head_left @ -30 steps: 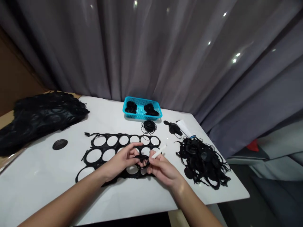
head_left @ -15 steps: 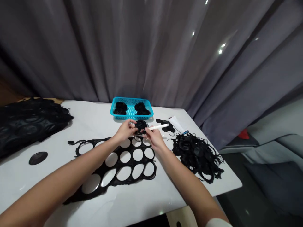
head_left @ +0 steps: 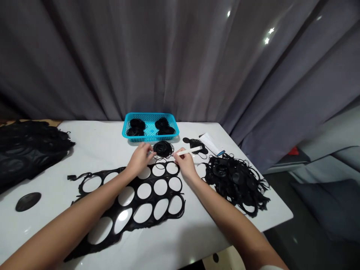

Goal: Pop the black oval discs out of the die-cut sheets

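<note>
A round bundle of thin black rings lies on the table between my hands. At its left edge is my left hand, its fingers slightly parted and holding nothing I can see. My right hand is closed round a white pen-like tool, which points up to the right, and its fingertips are close to the bundle's right side. A loose thin ring sits just below the bundle. Under my forearms spreads a black sheet with rows of round holes.
Behind my hands stands a blue basket with several black bundles. A tangled black heap lies at right, near a white tube and small black discs. At left are a large black pile and a dark disc.
The bundle, held between both hands before, now rests on the table. My left hand has drawn back slightly from it and its fingers have loosened. The camera view has shifted a little.
</note>
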`<state>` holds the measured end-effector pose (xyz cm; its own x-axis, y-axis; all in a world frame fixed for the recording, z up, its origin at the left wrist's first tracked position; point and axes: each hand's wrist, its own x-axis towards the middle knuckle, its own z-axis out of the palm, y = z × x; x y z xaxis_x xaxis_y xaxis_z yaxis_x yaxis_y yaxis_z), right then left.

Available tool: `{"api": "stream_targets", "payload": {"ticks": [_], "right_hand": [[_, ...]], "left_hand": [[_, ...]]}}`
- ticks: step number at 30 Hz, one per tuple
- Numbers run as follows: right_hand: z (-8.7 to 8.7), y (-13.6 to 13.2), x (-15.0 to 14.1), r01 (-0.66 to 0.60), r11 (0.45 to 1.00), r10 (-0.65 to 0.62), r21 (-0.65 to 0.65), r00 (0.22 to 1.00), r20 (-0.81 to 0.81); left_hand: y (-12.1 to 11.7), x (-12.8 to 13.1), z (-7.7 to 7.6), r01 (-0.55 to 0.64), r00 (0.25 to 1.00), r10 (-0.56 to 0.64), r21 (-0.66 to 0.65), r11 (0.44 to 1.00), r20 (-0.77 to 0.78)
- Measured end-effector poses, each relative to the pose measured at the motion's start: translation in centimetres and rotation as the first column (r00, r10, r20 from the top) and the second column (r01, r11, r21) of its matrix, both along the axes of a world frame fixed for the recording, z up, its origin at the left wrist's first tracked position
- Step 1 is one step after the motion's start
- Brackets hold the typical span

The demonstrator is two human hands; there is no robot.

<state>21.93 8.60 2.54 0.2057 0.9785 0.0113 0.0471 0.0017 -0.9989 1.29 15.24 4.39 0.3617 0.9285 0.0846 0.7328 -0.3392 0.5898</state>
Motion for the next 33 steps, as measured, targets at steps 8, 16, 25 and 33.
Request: {"api": "stream_targets", "payload": {"ticks": [8, 16, 25, 33], "right_hand": [[-1.5, -2.7, -0.7, -0.029, 0.999, 0.030, 0.039, 0.999, -0.042], [-1.8, -2.4, -0.4, 0.002, 1.000, -0.001, 0.024, 0.999, -0.046], [2.0, -5.3, 0.9, -0.139, 0.990, 0.139, 0.007, 0.990, 0.021], [2.0, -16.1, 3.7, -0.421, 0.907, 0.354, -0.024, 0.730, 0.585]], "left_hand": [[-1.5, 1.1, -0.7, 0.126, 0.972, -0.129, -0.030, 0.992, -0.196], [1.4, 0.9, 1.3, 0.211, 0.958, -0.180, 0.119, 0.970, -0.225], [0.3, -3.1, 0.5, 0.207, 0.945, -0.128, 0.246, 0.947, -0.301], [-11.8, -16.2, 3.3, -0.079, 0.926, 0.191, 0.328, 0.941, -0.325]]}}
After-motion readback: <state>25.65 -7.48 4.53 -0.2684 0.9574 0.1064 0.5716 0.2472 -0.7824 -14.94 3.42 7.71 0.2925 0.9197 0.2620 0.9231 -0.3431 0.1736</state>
